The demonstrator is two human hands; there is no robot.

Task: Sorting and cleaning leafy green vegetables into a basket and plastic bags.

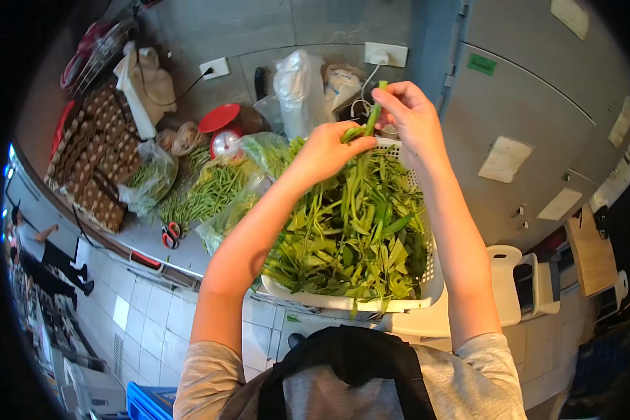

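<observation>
My right hand [412, 115] pinches the upper part of a thick green stem [373, 118] between thumb and fingertips. Lower on the same stem, my left hand [328, 152] grips with its thumb and curled fingers. Both hands are above the far rim of a white perforated plastic basket [434, 278]. A large heap of leafy greens [346, 236] with long stems fills the basket, and a few leaves hang over its near rim. Part of the heap is hidden behind my left forearm.
Left of the basket lie green beans [218, 186], plastic bags of vegetables [152, 178] and scissors with orange-and-black handles [171, 235]. A red dial scale [226, 139] stands behind them. White chairs [504, 283] are at the right. Two people [44, 252] stand far left.
</observation>
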